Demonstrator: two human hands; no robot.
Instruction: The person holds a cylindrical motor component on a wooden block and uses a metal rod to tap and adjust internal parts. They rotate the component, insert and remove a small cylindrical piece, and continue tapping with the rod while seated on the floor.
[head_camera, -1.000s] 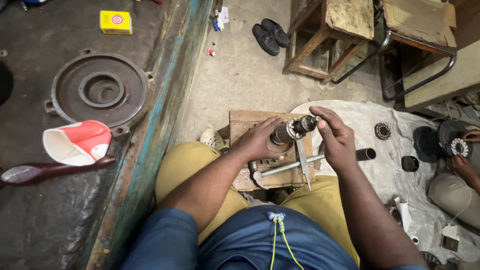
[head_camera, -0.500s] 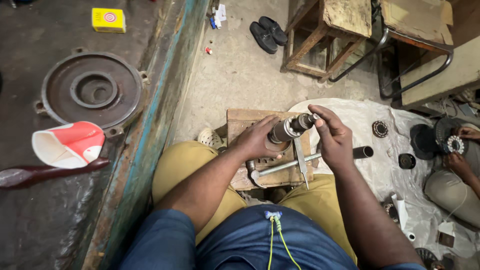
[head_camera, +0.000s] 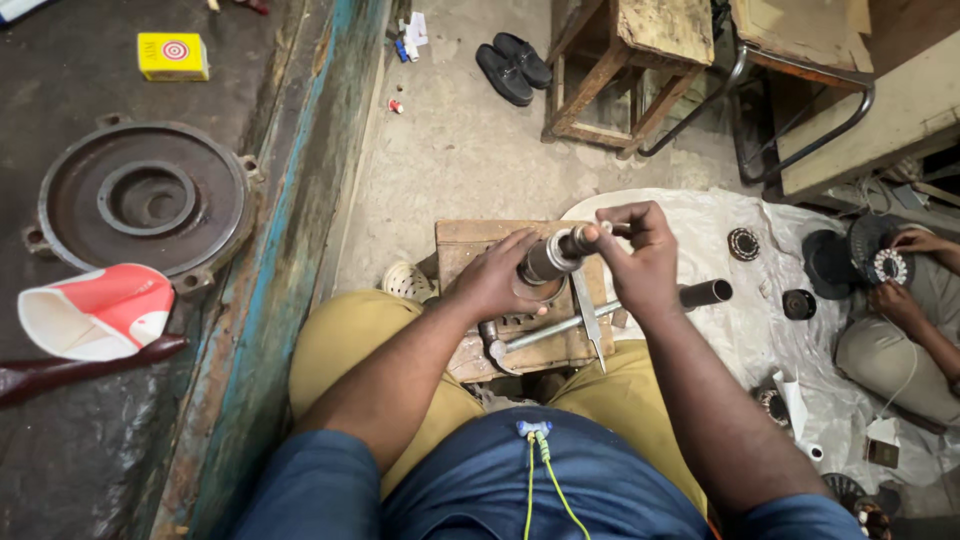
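The left hand grips a grey cylindrical metal shaft above a worn wooden block. The right hand pinches the shaft's narrow end. A long steel rod lies just below both hands.

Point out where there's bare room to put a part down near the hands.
Bare concrete floor lies open between the blue-edged ledge, the black shoes and the wooden block. Bare sheet shows beyond the right hand. Crowded: the block under the left hand, shaft and hammer; the sheet's far side, with a co-worker's parts.
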